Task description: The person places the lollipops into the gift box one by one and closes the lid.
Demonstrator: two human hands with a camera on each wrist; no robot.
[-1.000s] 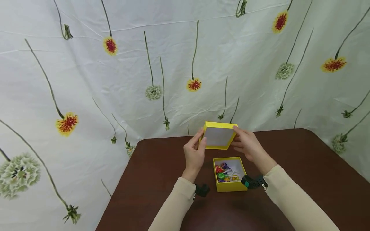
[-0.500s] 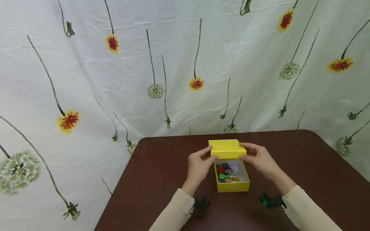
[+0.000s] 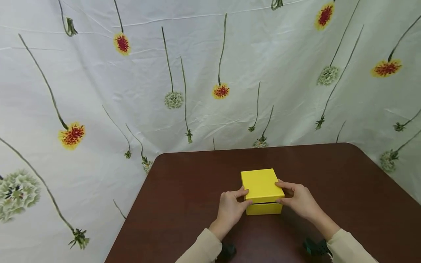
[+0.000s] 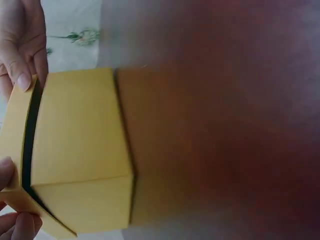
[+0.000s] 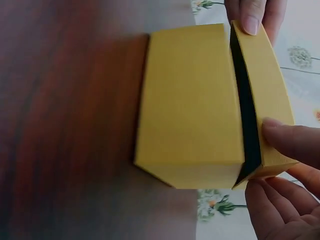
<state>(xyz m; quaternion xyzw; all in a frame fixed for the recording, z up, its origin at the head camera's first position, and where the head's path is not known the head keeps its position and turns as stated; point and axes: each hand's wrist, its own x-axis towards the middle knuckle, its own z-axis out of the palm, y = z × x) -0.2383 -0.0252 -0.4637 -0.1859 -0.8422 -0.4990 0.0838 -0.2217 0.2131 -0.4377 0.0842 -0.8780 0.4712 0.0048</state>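
A yellow box lid (image 3: 261, 184) lies over the top of a yellow box base (image 3: 264, 209) on the table. My left hand (image 3: 231, 207) grips the lid at its near left corner, thumb on the front side. At the near right corner my right hand (image 3: 299, 200) pinches the same lid. Both wrist views show a dark gap between lid and base, wider along the near side, so the lid sits slightly tilted. The base's inside is hidden under the lid. In the right wrist view, the base (image 5: 190, 100) stands flat on the wood.
The dark brown table (image 3: 184, 204) has rounded far corners. Behind it hangs a pale cloth (image 3: 148, 91) printed with flowers. Dark bands (image 3: 315, 247) are worn on both wrists, below cream sleeves.
Both hands turned the lid from showing its white inside to top side up. They then lowered it toward me onto the base, covering the wrapped lollipops inside.
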